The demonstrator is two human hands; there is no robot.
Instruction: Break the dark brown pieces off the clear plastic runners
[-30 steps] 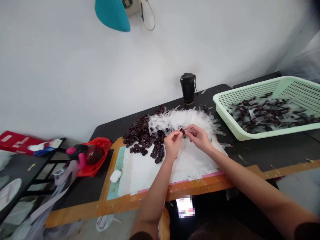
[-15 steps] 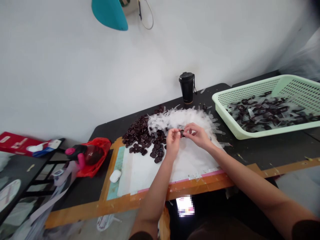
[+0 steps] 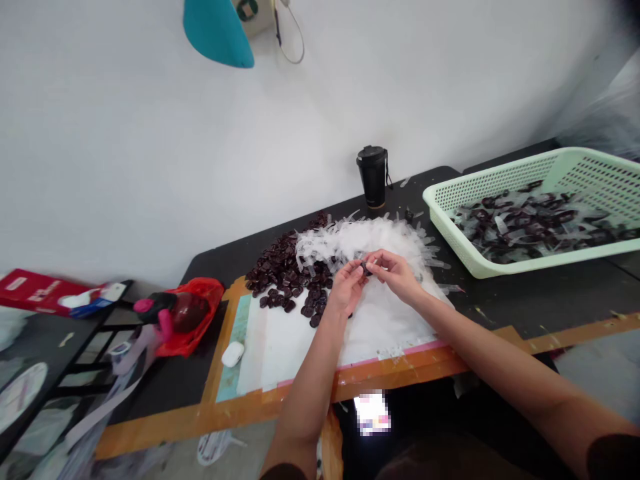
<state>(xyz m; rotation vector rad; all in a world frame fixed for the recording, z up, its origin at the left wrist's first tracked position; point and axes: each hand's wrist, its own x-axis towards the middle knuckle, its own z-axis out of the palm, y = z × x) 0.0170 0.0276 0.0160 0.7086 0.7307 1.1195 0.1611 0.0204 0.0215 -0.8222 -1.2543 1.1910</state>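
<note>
My left hand (image 3: 346,287) and my right hand (image 3: 393,272) meet above the white sheet (image 3: 385,320), fingertips pinched on one small dark piece (image 3: 365,269) between them. Its details are too small to make out. Left of my hands, a heap of dark brown, glossy pieces (image 3: 285,270) spreads over the sheet and the black table. Just behind my hands lies a pile of translucent white strips (image 3: 360,237). To the right, a pale green basket (image 3: 453,250) holds many dark pieces mixed with clear strips.
A black lidded cup (image 3: 373,177) stands behind the strips. At the left are a white rounded case (image 3: 233,354), a red bag (image 3: 213,300) with a bottle on it, and a red box (image 3: 35,291). Brown tape (image 3: 240,407) lines the table's front edge.
My left hand has turned, with its palm now more open to view and its fingers less upright. The dark piece stays between both hands. The camera view has shifted slightly.
</note>
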